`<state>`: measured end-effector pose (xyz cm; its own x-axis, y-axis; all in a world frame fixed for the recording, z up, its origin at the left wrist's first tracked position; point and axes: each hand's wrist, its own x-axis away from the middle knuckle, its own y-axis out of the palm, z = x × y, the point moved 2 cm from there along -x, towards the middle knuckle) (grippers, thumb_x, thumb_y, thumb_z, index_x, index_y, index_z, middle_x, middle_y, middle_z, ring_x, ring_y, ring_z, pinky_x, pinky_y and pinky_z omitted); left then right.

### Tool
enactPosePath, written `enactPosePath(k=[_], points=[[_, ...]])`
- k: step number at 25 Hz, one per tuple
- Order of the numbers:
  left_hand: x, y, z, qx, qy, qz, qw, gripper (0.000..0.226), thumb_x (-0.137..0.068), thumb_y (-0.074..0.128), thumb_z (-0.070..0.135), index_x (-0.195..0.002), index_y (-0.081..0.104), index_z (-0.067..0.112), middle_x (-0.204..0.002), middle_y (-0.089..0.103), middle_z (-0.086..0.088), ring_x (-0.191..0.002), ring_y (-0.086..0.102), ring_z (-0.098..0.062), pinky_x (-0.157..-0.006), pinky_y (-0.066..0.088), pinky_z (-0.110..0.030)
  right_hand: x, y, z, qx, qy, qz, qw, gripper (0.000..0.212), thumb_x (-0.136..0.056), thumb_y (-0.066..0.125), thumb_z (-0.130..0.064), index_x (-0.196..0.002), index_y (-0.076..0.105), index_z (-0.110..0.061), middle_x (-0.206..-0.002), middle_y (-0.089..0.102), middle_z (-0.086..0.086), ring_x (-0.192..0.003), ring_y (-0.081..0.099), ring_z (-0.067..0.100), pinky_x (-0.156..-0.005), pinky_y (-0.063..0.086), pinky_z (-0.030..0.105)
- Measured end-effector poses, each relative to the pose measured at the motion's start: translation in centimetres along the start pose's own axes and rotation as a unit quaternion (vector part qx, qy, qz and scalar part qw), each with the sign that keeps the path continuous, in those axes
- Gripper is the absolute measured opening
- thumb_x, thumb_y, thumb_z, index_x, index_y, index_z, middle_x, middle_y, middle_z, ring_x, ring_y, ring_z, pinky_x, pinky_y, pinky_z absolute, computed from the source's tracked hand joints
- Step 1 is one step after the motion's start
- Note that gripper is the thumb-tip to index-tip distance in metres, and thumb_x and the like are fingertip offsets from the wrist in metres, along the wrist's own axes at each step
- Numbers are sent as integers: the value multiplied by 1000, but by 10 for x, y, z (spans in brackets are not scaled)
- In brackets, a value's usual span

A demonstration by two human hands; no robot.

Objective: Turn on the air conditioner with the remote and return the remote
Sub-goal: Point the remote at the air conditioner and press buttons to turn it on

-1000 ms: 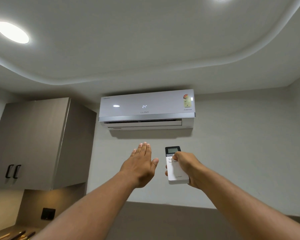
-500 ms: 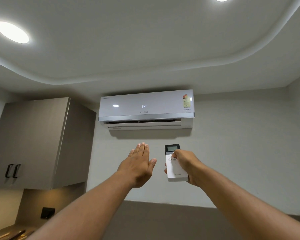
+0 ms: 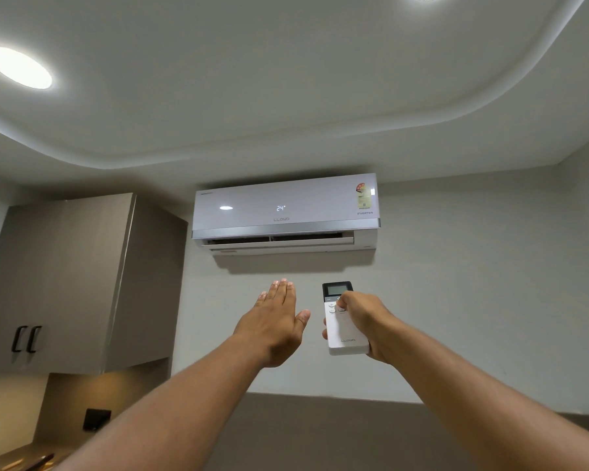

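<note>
A white wall-mounted air conditioner point(image 3: 286, 212) hangs high on the wall, its front display lit at 24 and its lower flap partly lowered. My right hand point(image 3: 364, 321) grips a white remote point(image 3: 342, 331) with a dark screen on top, held upright and aimed at the unit, thumb resting on the upper buttons. My left hand point(image 3: 276, 321) is raised flat beside the remote, fingers together and stretched toward the unit, holding nothing.
A grey upper cabinet point(image 3: 72, 283) with two black handles fills the left wall. Below it a dark switch plate point(image 3: 96, 418) sits on the backsplash, and a counter corner point(image 3: 21, 462) shows at the bottom left. Round ceiling lights point(image 3: 19, 68) glow above.
The air conditioner's flap has lowered a little further. Both hands stay raised in almost the same place.
</note>
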<state>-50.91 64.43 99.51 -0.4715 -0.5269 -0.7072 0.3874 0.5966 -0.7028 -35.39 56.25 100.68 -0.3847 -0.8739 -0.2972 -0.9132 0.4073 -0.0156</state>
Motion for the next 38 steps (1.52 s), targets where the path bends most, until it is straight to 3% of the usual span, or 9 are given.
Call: enactPosePath(k=[9,15,22,31,38], points=[[1,-1,5,1,4,-6,1000,68,-98,12,51,-152,-6,12,-161,-10,-4,-145,-10,-17,-115,-3,-33,-2,-3,2,0,1,-3,1000,33,-88,44,-14,-117,55,-2,-90,72,24,-73,72,38,-81,58,45],[-3,3,2,-6,-1,-2,1000,69,-98,11,53,-152,-6,14,-161,-10,-3,-145,-10,-17,-112,-5,-31,-6,-8,6,-2,5,0,1000,30,-88,45,-13,-113,56,-2,-82,73,21,-66,72,36,-68,58,39],[-4,5,2,-6,1,1,1000,69,-98,11,53,-152,-6,13,-161,-10,-4,-145,-10,-16,-111,-6,-30,-8,-8,4,-7,-1,1,1000,32,-88,46,-13,-116,56,-2,-88,72,23,-70,72,38,-77,59,43],[-4,9,2,-6,-4,3,1000,69,-97,10,53,-152,-6,13,-161,-10,-4,-145,-10,-16,-108,-8,-29,-6,-10,5,-22,5,-1,1000,33,-89,45,-12,-119,55,-1,-83,72,21,-57,72,32,-55,57,31],[-7,9,2,-7,-7,6,1000,70,-97,11,54,-152,-5,14,-161,-10,-4,-145,-10,-17,-109,-6,-30,-5,-10,6,-20,6,-1,1000,35,-89,44,-12,-120,55,0,-84,72,22,-61,72,34,-57,57,32]])
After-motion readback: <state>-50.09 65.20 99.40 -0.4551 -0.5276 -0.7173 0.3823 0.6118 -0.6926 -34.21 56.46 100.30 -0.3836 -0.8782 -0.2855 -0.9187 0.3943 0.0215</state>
